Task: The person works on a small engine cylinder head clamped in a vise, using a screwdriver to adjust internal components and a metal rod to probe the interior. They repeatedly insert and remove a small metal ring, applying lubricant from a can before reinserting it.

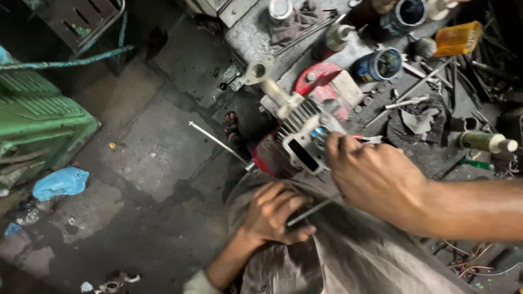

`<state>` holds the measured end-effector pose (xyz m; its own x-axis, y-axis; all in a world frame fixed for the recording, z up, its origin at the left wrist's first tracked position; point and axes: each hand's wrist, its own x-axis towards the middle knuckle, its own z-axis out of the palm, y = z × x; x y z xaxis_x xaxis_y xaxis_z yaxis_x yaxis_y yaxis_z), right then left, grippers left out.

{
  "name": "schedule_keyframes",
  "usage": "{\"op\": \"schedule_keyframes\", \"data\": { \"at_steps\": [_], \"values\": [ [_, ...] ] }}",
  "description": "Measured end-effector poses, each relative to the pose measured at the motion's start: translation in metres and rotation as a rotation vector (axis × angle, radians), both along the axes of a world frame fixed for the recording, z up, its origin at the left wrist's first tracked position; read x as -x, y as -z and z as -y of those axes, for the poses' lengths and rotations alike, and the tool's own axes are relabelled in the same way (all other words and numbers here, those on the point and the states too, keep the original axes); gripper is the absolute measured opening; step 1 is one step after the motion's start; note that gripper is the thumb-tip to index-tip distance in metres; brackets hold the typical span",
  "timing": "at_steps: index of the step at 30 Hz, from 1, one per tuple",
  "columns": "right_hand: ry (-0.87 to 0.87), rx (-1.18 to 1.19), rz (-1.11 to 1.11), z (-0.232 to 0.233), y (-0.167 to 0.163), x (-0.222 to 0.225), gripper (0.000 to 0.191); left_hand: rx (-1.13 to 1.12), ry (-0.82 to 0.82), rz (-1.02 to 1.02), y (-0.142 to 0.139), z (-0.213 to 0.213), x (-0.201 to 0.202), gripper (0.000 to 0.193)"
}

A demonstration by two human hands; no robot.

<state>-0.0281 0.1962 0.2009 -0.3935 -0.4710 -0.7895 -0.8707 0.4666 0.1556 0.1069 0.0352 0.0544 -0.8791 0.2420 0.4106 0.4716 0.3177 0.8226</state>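
At centre frame the right hand [376, 177] was closed against the finned engine cylinder [305, 130], fingertips pinching near its open port; whether it held a small part, I could not tell. Below, the left hand [272, 212] gripped a thin metal rod [311, 211] on the lap. A blue tin [377, 64] stood upper right.

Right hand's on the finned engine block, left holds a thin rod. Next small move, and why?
Probably bring the thin rod up to the engine block. The right hand already grips the block's end, steadying it on the lap, while the left hand pinches the rod just below it, tip pointing toward the block.
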Motion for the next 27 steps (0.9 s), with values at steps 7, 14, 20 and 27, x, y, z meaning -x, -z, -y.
{"op": "schedule_keyframes", "data": {
  "at_steps": [7, 14, 20, 27],
  "values": [
    [0.463, 0.054, 0.184, -0.025, 0.007, 0.01, 0.039, -0.169, -0.096, -0.461, 0.026, 0.0, 0.058, 0.071],
    [2.378, 0.944, 0.732, -0.045, 0.026, -0.019, 0.04, 0.367, 0.734, 0.39, -0.034, -0.108, 0.258, 0.061],
    [2.439, 1.561, 1.175, -0.014, 0.031, -0.046, 0.05, 0.634, 0.992, 0.352, -0.012, -0.158, 0.255, 0.068],
    [1.815, 2.038, 1.516, -0.073, 0.021, -0.103, 0.083, -0.004, 0.445, 0.097, -0.038, -0.081, 0.255, 0.041]
  ]
}}
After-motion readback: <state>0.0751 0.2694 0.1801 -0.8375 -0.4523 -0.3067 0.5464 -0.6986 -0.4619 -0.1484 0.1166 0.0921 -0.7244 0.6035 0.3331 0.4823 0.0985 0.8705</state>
